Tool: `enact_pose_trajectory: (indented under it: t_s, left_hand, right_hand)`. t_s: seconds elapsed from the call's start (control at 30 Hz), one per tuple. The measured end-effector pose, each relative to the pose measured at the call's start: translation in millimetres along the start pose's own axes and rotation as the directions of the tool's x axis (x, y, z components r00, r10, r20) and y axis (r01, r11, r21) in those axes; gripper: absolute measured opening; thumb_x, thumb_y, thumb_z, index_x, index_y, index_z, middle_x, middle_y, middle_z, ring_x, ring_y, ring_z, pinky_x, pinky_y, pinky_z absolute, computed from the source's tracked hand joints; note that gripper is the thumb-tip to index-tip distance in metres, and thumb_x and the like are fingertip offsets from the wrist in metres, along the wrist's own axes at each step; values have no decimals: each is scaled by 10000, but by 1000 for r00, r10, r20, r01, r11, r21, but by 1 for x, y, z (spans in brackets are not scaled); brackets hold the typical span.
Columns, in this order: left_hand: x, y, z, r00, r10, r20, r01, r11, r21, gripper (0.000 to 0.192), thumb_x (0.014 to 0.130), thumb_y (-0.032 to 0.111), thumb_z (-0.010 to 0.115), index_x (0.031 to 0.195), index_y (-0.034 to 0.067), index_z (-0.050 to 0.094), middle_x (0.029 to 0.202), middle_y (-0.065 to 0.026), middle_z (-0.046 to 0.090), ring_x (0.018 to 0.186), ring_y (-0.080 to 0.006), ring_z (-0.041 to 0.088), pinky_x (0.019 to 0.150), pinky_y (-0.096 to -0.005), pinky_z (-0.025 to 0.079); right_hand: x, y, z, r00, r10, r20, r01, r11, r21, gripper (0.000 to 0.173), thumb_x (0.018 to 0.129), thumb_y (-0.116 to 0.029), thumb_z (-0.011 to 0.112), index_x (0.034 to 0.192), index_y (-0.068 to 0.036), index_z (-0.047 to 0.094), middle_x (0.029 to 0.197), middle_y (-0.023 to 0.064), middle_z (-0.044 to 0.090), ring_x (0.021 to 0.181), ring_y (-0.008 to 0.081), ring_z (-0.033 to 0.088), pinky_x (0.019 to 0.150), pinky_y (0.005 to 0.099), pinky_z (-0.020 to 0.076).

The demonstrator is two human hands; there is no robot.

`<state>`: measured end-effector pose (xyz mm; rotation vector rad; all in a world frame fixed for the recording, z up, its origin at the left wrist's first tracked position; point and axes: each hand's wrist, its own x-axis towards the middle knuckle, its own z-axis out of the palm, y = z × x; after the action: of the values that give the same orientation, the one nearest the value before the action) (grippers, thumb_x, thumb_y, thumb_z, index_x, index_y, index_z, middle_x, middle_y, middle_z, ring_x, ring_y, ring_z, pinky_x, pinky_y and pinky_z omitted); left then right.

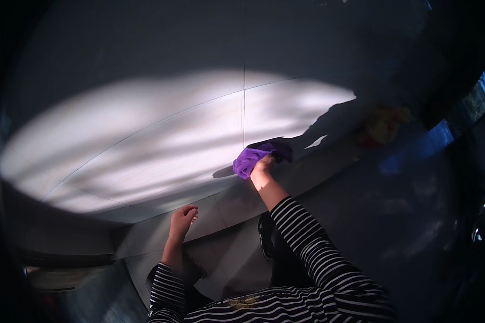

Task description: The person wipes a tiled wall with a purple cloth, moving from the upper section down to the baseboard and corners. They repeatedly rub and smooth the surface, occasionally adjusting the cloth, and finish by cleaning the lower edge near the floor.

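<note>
My right hand [263,164] grips a bunched purple cloth [248,160] against the lower part of a pale tiled wall [178,133]. Part of the cloth spreads past the hand into shadow, and most of the fingers are hidden. Lower and to the left, my left hand [184,217] hangs with its fingers loosely curled. It touches nothing that I can make out, and whether the fingers are fully closed is unclear.
A tiled ledge [210,210] runs along the foot of the wall. One dark shoe [265,236] stands on the floor below it. At the right, a blurred red and yellow thing [382,125] lies in shadow. Sunlight falls brightly on the wall.
</note>
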<state>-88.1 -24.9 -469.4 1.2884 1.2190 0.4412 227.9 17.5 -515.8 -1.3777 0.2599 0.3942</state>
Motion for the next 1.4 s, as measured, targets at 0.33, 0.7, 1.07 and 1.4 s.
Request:
enact_pose_trajectory:
  t_s: [0.33, 0.7, 1.07, 1.4]
  left_hand:
    - [-10, -6, -13, 998, -20, 53, 15, 996, 89, 257, 886, 177, 558, 1081, 19, 612, 895, -47, 642, 755, -100, 611, 649, -224, 464]
    - [4, -22, -32, 991, -120, -61, 125, 988, 89, 272, 837, 195, 582, 1031, 18, 651, 844, -55, 665, 688, -109, 634, 576, -237, 474]
    - [-16, -10, -22, 993, 110, 43, -113, 992, 54, 247, 860, 180, 567, 1025, 13, 641, 800, -48, 662, 701, -102, 619, 631, -236, 473]
    - [-3, -22, -33, 1000, 10, -23, -9, 998, 62, 262, 836, 164, 574, 1026, -1, 645, 826, -71, 663, 662, -122, 629, 574, -233, 466]
  right_hand:
    - [-113, -15, 18, 610, -764, 209, 792, 581, -186, 379, 840, -259, 588, 1075, 34, 532, 991, 237, 583, 906, 394, 551, 816, 431, 428]
    - [-72, -10, 17, 440, 437, 785, 831, -529, -171, 237, 885, -251, 514, 1006, -113, 664, 1075, 56, 653, 1036, 196, 606, 818, 332, 491]
    - [-155, -40, 39, 731, -633, 253, 665, 744, -61, 268, 820, -180, 581, 996, 16, 534, 940, 191, 579, 884, 348, 542, 779, 419, 431]
    - [-203, 16, 20, -279, -396, 875, 955, -19, 296, 226, 742, -242, 623, 926, -119, 576, 950, 69, 593, 994, 229, 519, 781, 390, 401]
